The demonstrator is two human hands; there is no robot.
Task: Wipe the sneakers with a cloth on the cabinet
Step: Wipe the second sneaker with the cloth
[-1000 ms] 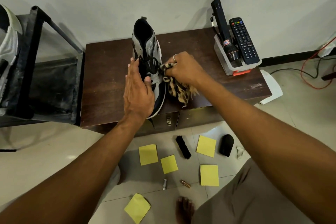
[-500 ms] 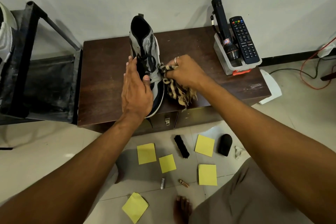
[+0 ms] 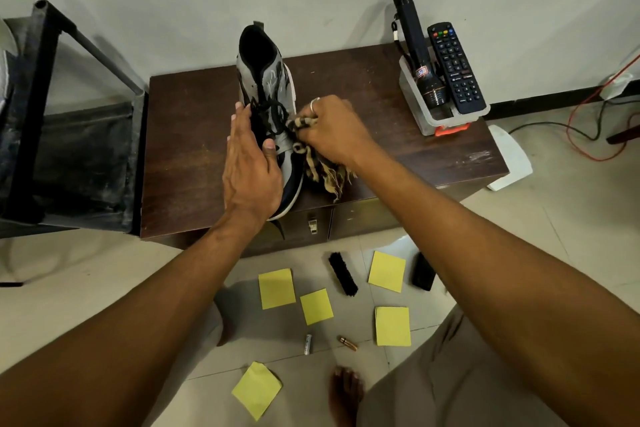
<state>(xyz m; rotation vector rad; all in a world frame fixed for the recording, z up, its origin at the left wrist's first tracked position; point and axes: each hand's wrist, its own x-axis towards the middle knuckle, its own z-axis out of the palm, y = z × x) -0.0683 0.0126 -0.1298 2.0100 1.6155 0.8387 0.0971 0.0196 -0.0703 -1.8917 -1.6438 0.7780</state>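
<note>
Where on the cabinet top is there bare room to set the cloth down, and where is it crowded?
Bare: the cabinet from its left edge to the left hand, and the stretch between the right hand and the tray. Crowded: the middle, with sneaker, cloth and both hands.

No writing can be read. The flashlight (image 3: 412, 38), standing in a plastic holder (image 3: 446, 120) at the cabinet's (image 3: 194, 135) right edge, bears a small red, white and blue label (image 3: 422, 72), too blurred to read. The remote control (image 3: 455, 69) beside it shows only tiny, illegible key markings.
</note>
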